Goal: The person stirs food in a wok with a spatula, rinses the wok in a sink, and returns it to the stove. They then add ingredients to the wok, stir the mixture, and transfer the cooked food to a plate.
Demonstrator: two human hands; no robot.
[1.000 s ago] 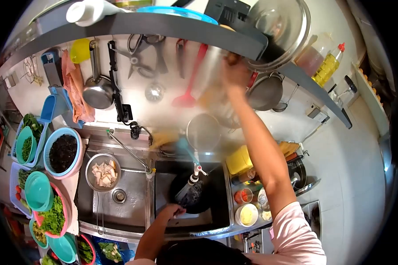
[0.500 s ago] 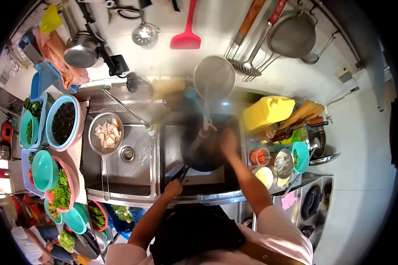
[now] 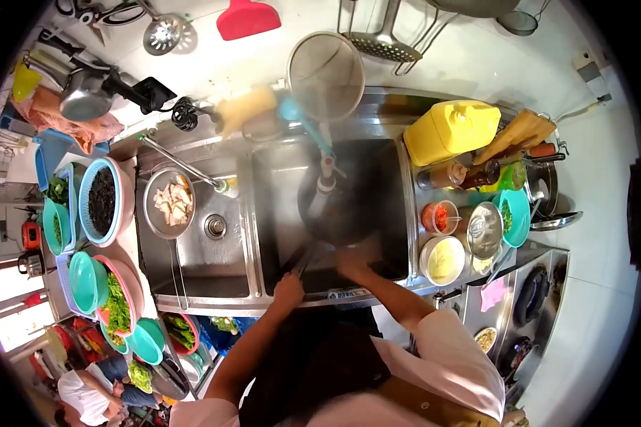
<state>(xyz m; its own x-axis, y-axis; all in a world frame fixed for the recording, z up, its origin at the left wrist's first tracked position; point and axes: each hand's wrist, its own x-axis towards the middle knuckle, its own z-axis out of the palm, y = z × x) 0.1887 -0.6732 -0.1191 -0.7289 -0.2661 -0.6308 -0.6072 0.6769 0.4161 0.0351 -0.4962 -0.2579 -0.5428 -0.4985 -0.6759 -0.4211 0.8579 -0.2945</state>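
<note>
A dark wok [image 3: 342,220] lies in the right sink basin [image 3: 281,171], hazy and partly blurred, with the faucet [image 3: 326,178] over it. My left hand [image 3: 289,290] is closed around the wok's handle [image 3: 306,260], at the basin's near left. My right hand [image 3: 352,263] is at the near rim of the wok. Motion smears its fingers, so I cannot make out whether it holds anything. In the left basin [image 3: 228,274], a strainer [image 3: 149,217] holds pale sliced pieces of food.
A yellow jug [image 3: 452,132], bottles and small bowls, including one of yellow food [image 3: 445,260], stand to the right. On the left are a basket of dark food [image 3: 101,203] and green bowls [image 3: 87,282]. A round mesh strainer [image 3: 325,75] hangs behind. A person [image 3: 89,391] sits lower left.
My right hand has moved from the wok's right side to its near rim. My left hand stays on the handle. The camera view has shifted, so the wall tools appear higher.
</note>
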